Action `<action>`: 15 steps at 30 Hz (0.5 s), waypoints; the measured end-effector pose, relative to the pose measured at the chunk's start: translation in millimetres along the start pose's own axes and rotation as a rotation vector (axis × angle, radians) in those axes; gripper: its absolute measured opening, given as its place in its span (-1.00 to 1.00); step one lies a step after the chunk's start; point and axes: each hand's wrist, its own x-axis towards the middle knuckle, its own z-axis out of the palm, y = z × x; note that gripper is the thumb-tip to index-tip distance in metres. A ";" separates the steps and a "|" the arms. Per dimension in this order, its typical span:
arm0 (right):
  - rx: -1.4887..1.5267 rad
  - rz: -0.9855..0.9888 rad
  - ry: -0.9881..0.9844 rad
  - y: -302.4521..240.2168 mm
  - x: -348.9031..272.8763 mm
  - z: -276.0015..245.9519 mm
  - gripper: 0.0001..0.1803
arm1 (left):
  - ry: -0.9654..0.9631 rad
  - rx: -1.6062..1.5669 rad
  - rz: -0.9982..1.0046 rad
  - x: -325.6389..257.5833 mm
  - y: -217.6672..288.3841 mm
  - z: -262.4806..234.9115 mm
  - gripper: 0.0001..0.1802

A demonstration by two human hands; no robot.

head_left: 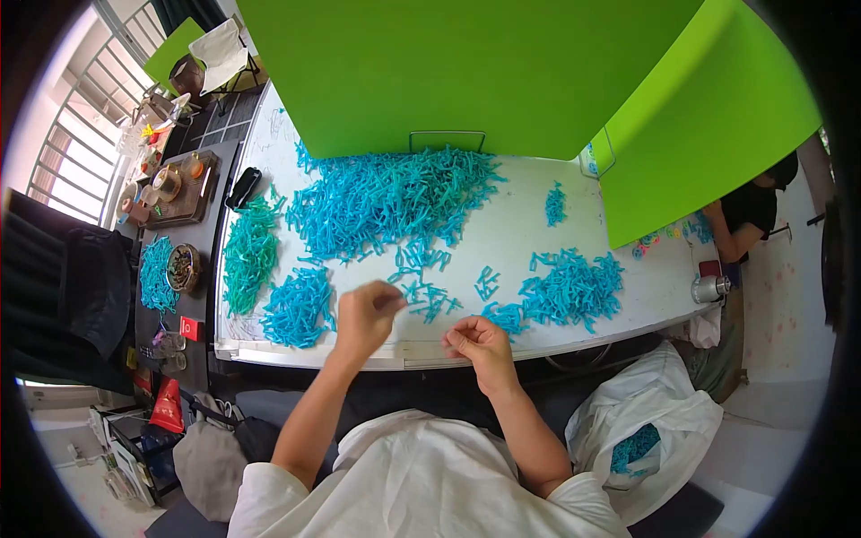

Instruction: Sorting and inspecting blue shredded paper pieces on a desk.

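My left hand (368, 316) is raised over the near edge of the white table (529, 193), its fingertips pinched together. My right hand (482, 345) is a little lower and to the right, also with thumb and fingers pressed together. Whatever either pinch holds is too small to make out. Just beyond my hands lie loose small blue plastic strips (430, 300). A low heap of blue pieces (504, 316) touches a larger blue pile (574, 287) on the right. Left of my left hand is another blue pile (300, 308). The biggest pile (386, 202) spreads across the back.
Green upright panels (466, 72) border the table's far side. A greener pile (251, 255) and a black case (243, 188) lie at the left. A white sack (668, 394) with blue pieces stands at my right. Behind the right panel, another person's arm (731, 238) shows.
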 end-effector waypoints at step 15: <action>-0.318 -0.313 0.086 14.4 -9.8 29.8 -0.89 | -0.278 -0.354 -0.135 -57.0 8.2 11.4 -0.77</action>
